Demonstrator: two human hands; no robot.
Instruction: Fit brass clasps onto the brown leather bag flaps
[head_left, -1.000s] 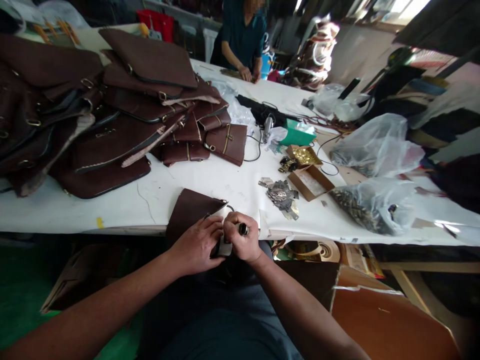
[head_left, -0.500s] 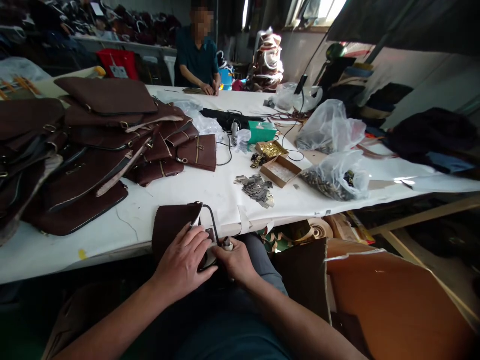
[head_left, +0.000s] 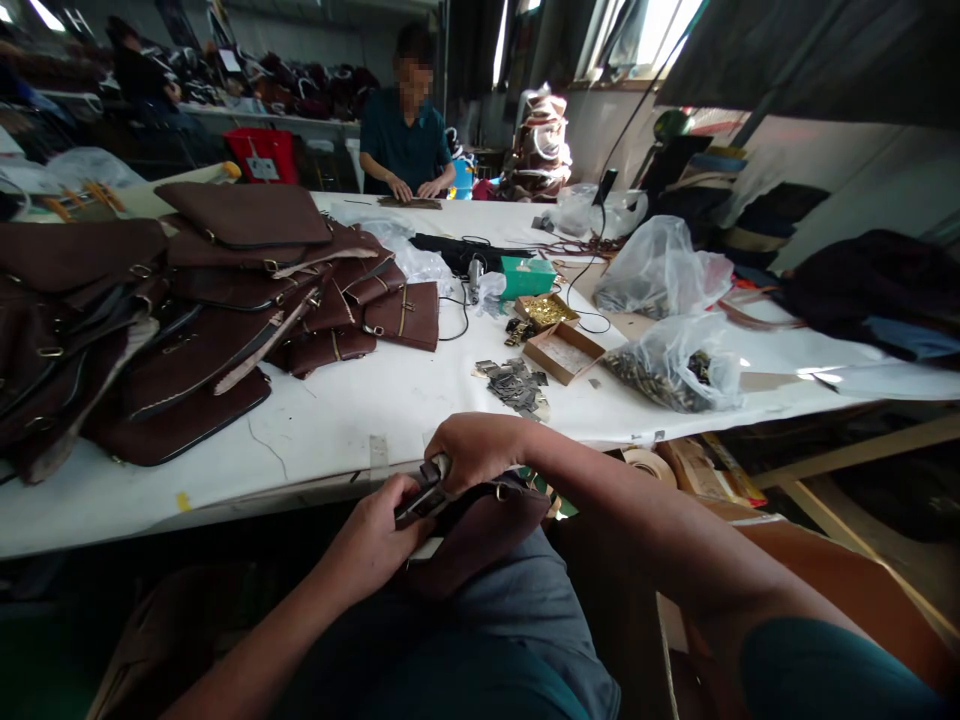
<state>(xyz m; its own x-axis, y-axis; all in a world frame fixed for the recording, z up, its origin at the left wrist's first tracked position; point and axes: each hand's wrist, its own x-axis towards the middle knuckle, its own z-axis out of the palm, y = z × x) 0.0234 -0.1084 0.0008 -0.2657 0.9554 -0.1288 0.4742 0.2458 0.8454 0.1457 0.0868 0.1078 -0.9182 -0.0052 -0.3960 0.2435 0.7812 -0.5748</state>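
A dark brown leather bag piece (head_left: 491, 540) with a small metal fitting lies across my lap, below the table's front edge. My left hand (head_left: 386, 525) is closed on the near edge of this piece, thumb and fingers pinching it. Above it, my right hand (head_left: 480, 450) is wrapped round a small metal tool (head_left: 441, 466), whose end shows beside the left fingertips. The tool's exact kind is hidden by the fingers. Its end is close to a dark strip on the piece; I cannot tell whether they touch.
Stacked brown leather bag pieces (head_left: 202, 300) cover the table's left side. Flat metal plates (head_left: 517, 385), a cardboard box (head_left: 564, 352), gold fittings (head_left: 546, 310), a green box (head_left: 527, 277) and plastic bags (head_left: 675, 360) lie ahead. A co-worker (head_left: 405, 140) stands across the table.
The leather piece has been turned and now lies to the right over my lap. My right hand has risen and swung over it with the tool. My left hand has shifted to its edge.
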